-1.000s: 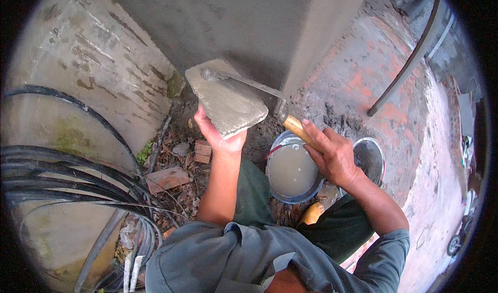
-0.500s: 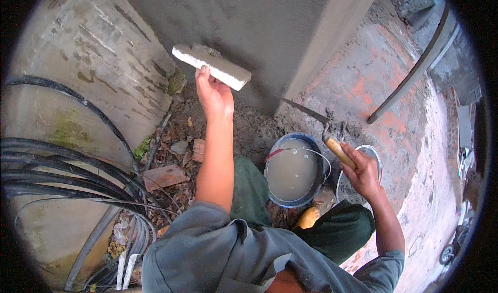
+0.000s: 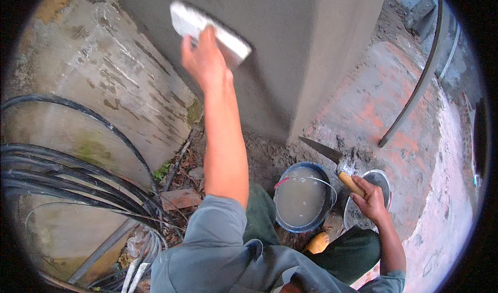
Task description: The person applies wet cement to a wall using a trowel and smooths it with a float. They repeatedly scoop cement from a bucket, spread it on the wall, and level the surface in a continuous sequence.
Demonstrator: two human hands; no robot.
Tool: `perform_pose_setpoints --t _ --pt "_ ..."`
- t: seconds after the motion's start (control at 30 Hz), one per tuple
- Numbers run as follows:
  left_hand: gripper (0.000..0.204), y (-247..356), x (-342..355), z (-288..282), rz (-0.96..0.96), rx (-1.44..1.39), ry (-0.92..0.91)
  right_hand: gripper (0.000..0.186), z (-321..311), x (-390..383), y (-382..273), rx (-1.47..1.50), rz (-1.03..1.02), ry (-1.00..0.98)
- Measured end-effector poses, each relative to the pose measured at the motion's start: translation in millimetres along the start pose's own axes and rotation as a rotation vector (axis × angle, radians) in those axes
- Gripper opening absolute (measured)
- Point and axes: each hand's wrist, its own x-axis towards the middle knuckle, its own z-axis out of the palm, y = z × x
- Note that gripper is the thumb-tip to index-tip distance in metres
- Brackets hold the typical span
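My left hand [image 3: 206, 63] is closed around a white plastering float [image 3: 188, 19], blurred by motion. The float lies at the smooth grey plastered wall [image 3: 280, 28]; I cannot tell whether its whole face touches. In my right hand [image 3: 374, 200] is a trowel [image 3: 323, 150], gripped by its wooden handle, its dark blade pointing left toward the foot of the wall. Below the blade stands a blue-rimmed bucket [image 3: 280, 220] of cloudy water with a wire handle. A second bucket [image 3: 389, 183], partly hidden by my right hand, holds something grey.
Thick black hoses [image 3: 78, 176] are coiled at the left beside a stained concrete wall [image 3: 119, 70]. A brick piece [image 3: 180, 199] lies among leaves and dirt. A dark curved pole [image 3: 415, 96] stands at the right on reddish, mortar-spattered ground [image 3: 363, 111].
My left hand has moved the float up the wall and turned it. My right hand, still holding the trowel, sits lower and slightly further right in the picture; the whole view has shifted.
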Motion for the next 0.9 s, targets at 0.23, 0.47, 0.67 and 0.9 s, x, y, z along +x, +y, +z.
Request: perform_pose_setpoints --t 0.23,0.47,0.67,0.9 --pt "0.072 62.7 -31.4 58.8 0.51 0.611 -0.145 0.056 -1.2 -2.3 0.0 0.07 0.042 0.011" --pt "0.082 11.9 -19.6 -11.7 0.867 0.455 -0.2 0.057 -0.8 -7.6 -4.4 0.084 0.064 0.026" --pt "0.079 23.2 95.7 2.4 1.191 0.656 -0.163 0.057 0.6 -1.9 2.2 0.105 0.097 0.044" --pt "0.071 48.1 158.6 -1.1 0.842 0.566 -0.066 0.055 2.2 11.5 3.9 0.115 0.1 -0.008"
